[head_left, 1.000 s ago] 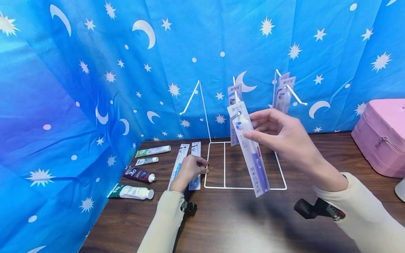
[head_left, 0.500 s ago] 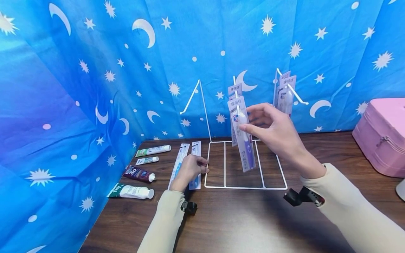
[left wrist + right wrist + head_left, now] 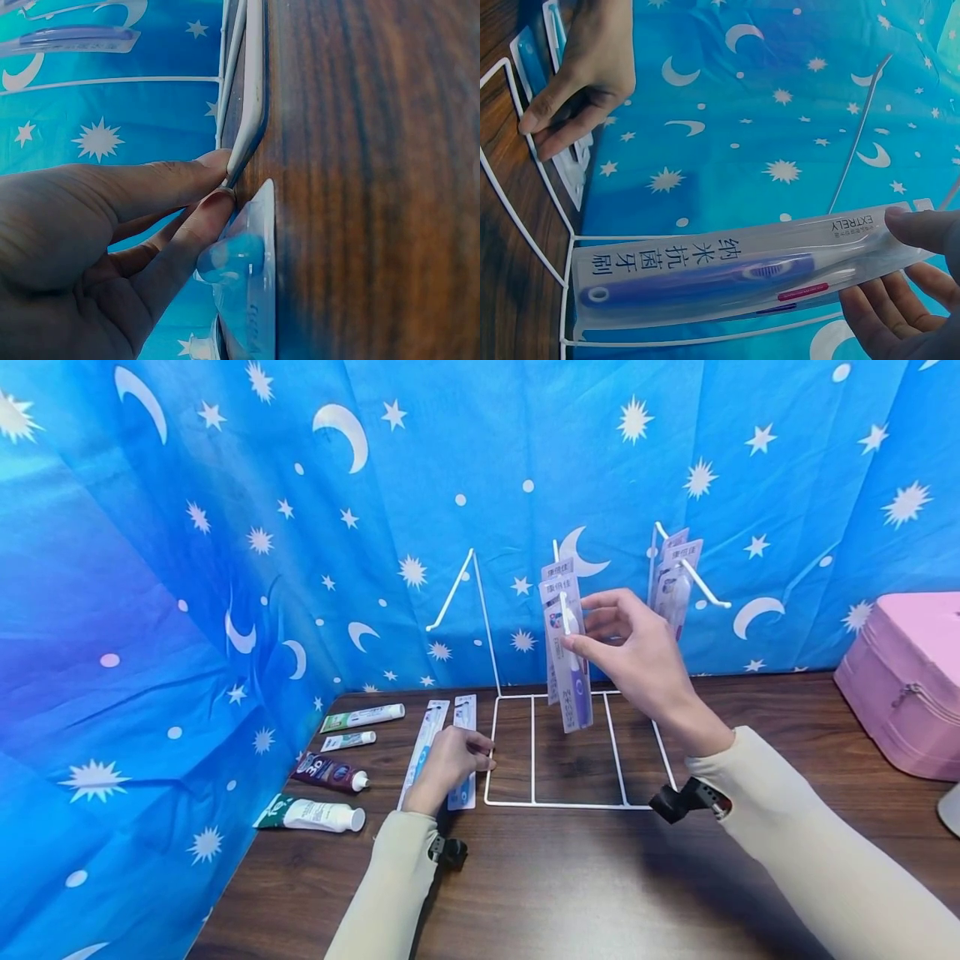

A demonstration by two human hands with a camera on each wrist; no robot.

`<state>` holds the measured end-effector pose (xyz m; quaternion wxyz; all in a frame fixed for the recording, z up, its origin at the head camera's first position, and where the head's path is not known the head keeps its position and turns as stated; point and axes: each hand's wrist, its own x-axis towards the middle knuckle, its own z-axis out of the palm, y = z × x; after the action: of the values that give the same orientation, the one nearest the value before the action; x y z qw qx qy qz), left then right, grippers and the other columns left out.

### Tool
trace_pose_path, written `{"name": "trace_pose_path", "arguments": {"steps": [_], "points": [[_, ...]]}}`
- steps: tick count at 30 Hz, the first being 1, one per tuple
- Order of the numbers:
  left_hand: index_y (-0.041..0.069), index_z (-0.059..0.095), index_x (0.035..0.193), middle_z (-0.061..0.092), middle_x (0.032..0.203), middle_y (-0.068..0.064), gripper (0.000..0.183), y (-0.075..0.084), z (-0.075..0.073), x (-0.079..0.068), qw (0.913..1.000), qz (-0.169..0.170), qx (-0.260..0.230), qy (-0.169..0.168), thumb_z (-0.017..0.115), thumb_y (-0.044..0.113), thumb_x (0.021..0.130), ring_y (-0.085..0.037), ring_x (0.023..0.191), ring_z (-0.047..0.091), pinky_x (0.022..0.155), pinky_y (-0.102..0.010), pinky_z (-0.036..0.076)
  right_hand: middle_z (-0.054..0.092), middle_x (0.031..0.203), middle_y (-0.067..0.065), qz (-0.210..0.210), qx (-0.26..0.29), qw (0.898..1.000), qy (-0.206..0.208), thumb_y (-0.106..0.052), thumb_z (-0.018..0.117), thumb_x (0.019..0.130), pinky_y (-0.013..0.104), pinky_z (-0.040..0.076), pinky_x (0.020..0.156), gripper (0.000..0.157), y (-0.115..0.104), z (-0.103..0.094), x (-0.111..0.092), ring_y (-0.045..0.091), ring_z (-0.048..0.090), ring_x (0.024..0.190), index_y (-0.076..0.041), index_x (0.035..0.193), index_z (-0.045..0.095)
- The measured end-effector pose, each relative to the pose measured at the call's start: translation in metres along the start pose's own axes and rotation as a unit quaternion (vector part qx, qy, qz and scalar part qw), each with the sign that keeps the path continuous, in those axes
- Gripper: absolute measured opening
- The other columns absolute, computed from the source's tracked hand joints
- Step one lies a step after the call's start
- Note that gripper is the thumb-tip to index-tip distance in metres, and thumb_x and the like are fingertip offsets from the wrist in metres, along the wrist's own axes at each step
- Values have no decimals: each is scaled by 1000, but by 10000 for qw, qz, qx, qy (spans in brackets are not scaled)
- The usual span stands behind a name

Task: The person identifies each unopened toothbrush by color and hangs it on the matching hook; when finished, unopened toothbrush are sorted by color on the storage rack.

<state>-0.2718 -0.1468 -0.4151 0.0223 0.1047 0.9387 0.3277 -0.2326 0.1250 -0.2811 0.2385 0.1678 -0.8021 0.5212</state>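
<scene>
My right hand (image 3: 647,653) holds a packaged purple toothbrush (image 3: 576,697) by its upper edge, thumb in front and fingers behind. The pack hangs upright at the middle hook of a white wire rack (image 3: 570,807), the hook's tip showing in front of its card. Just behind it hangs another toothbrush pack (image 3: 551,571). In the right wrist view, the purple handle (image 3: 697,283) shows through the clear plastic. My left hand (image 3: 455,762) pinches the left side of the rack's base between thumb and finger. Two packs with blue toothbrushes (image 3: 424,739) lie flat beside and partly under that hand.
More toothbrush packs (image 3: 677,581) hang on the right hook; the left hook (image 3: 450,592) is bare. Several toothpaste tubes (image 3: 318,815) lie at the table's left. A pink case (image 3: 900,685) stands at the right, and a blue star-patterned cloth (image 3: 420,468) hangs behind the rack.
My right hand has moved back and left, pushing the purple toothbrush pack farther along the middle hook, close to the pack behind. My left hand has stayed on the rack's base.
</scene>
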Motion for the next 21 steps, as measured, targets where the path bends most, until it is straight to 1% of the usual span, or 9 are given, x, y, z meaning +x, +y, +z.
{"name": "trace_pose_path", "arguments": {"steps": [4, 8, 12, 17, 21], "points": [[8, 76, 97, 69, 79, 4, 20, 0, 0, 0, 10000, -3, 1, 6, 81, 8, 78, -9, 70, 61, 67, -28, 49, 66, 106, 8, 28, 65, 10000, 55, -28, 73, 87, 45, 47, 81, 44, 3, 3, 4, 22, 63, 95, -13, 125, 56], [8, 76, 97, 69, 79, 4, 20, 1, 0, 0, 10000, -13, 7, 29, 81, 8, 77, -10, 70, 61, 67, -28, 49, 65, 106, 8, 0, 53, 9999, 125, -26, 73, 88, 43, 47, 80, 43, 6, 5, 8, 21, 63, 95, -13, 125, 56], [8, 76, 97, 69, 79, 4, 20, 0, 0, 0, 10000, -2, 14, 50, 81, 8, 77, -10, 70, 61, 67, -28, 49, 65, 107, 7, 60, -5, 9999, 152, -27, 73, 88, 42, 47, 80, 44, 7, 6, 9, 21, 62, 96, -12, 125, 56], [8, 76, 97, 69, 79, 4, 20, -1, 1, 0, 10000, -33, 19, 54, 81, 8, 77, -10, 70, 61, 67, -28, 49, 64, 112, 6, 109, -62, 9999, 95, -33, 73, 87, 46, 47, 89, 47, 7, 3, 5, 21, 60, 102, -10, 125, 57], [9, 76, 97, 68, 79, 4, 20, -1, 2, 1, 10000, -6, 37, 59, 81, 9, 78, -10, 70, 60, 67, -29, 49, 63, 115, 6, 126, -169, 9998, 19, -36, 72, 87, 46, 47, 92, 49, 8, -1, -3, 21, 59, 107, -10, 125, 57]]}}
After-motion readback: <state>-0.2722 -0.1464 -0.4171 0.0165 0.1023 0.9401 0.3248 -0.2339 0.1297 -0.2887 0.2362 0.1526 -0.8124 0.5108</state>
